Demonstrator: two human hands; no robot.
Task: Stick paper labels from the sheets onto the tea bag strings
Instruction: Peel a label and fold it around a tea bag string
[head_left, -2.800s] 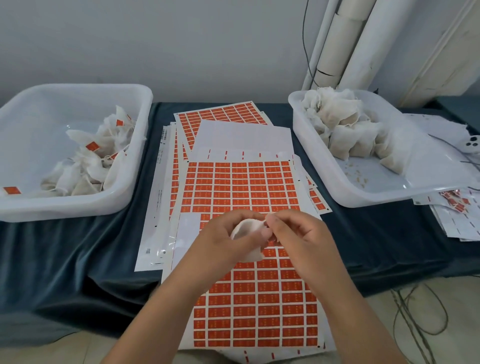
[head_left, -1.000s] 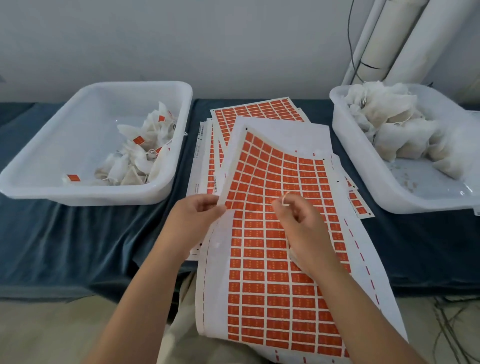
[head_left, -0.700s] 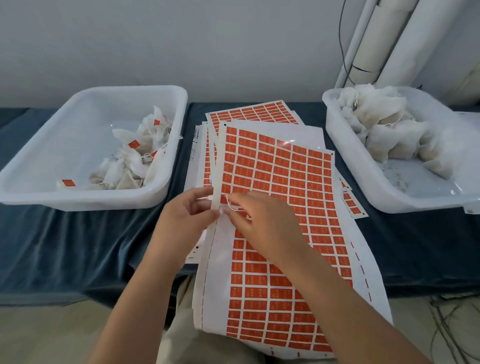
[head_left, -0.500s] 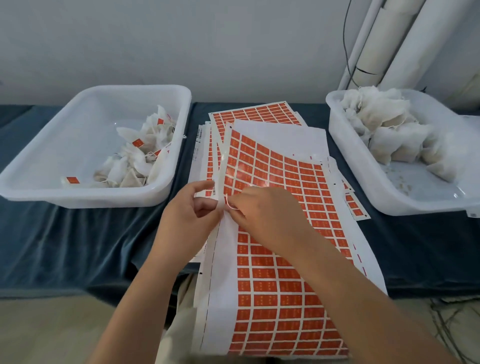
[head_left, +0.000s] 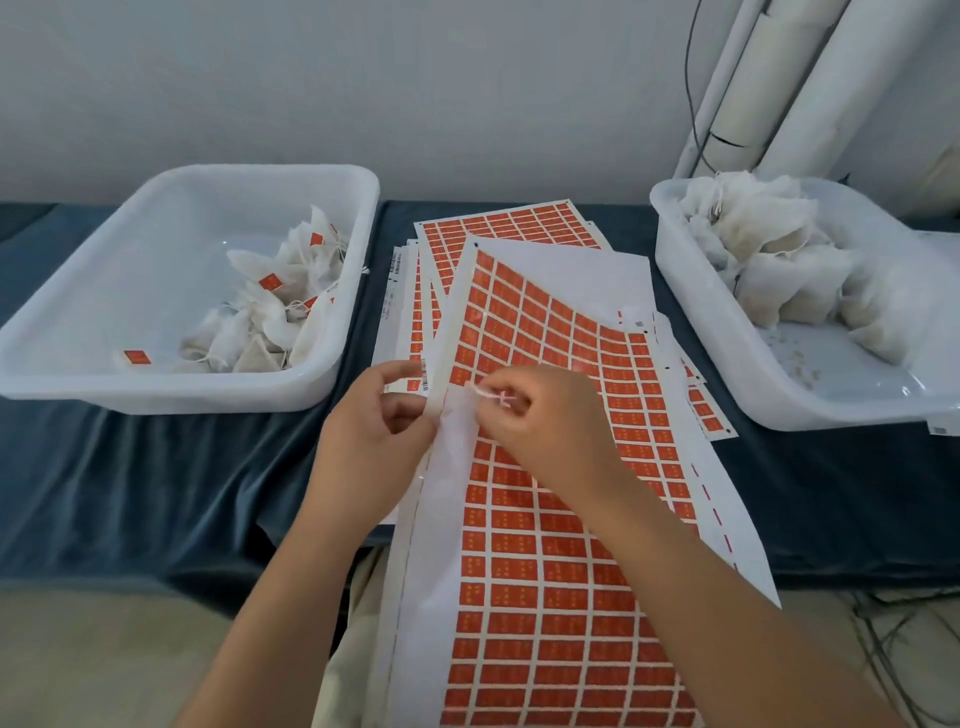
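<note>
Fingers (head_left: 411, 414) of the left hand (head_left: 369, 441) pinch the left edge of the top label sheet (head_left: 545, 571), which bows over the counter (head_left: 156, 493) edge; the right hand (head_left: 550, 421) pinches what looks like a tea bag string (head_left: 485, 396) just above the sheet's orange labels.

Bare forearms extended forward, left hand (head_left: 379, 436) pinching label sheet (head_left: 545, 577) edge between thumb and fingers, right hand (head_left: 543, 415) just beside, fingers curled, pinching string (head_left: 492, 396)
</note>
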